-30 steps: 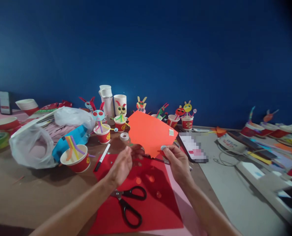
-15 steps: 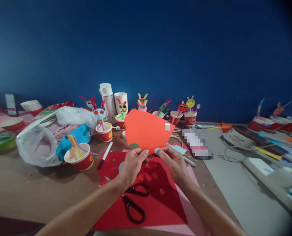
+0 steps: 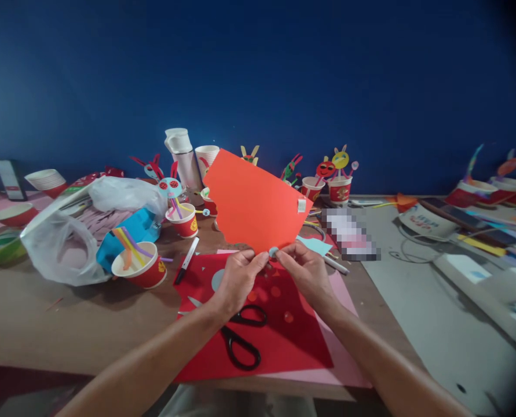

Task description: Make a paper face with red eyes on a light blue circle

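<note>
Left hand [image 3: 239,279] and right hand [image 3: 307,273] pinch the lower edge of the orange sheet [image 3: 253,200]; small blue disc [image 3: 273,252] sits there between them, neither clearly nearer.

The head-worn camera looks forward and down from above and behind the bare left hand [image 3: 239,279] and bare right hand [image 3: 306,274], near enough to include both bare forearms [image 3: 153,359], and faces the flat dark-blue wall [image 3: 258,75] beyond the hands.

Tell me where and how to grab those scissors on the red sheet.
Probably by the black handle loops, from the right: the scissors lie open, loops facing that side, blade tips showing left, and the left forearm hiding their middle.
</note>
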Demonstrator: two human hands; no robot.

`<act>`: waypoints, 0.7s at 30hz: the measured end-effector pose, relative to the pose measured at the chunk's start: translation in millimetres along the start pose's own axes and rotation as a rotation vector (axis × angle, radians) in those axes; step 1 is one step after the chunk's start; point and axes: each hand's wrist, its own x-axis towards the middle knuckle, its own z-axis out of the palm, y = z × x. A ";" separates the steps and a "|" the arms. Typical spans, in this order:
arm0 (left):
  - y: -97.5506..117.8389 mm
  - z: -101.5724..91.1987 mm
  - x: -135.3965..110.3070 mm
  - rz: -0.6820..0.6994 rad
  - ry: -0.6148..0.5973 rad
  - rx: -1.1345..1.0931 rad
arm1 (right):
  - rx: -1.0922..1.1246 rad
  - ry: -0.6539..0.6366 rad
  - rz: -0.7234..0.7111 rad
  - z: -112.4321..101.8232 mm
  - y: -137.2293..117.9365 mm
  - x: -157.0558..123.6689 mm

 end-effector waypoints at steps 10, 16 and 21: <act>5.0 4.1 -3.0 -0.032 -0.004 -0.058 | -0.070 0.022 -0.009 -0.8 -0.4 -0.4; 0.9 5.5 -2.5 -0.037 0.078 -0.038 | -0.105 0.049 -0.026 4.1 2.1 -0.6; 0.8 5.2 0.5 -0.032 0.114 -0.063 | 0.023 -0.015 0.001 1.8 -1.4 -1.5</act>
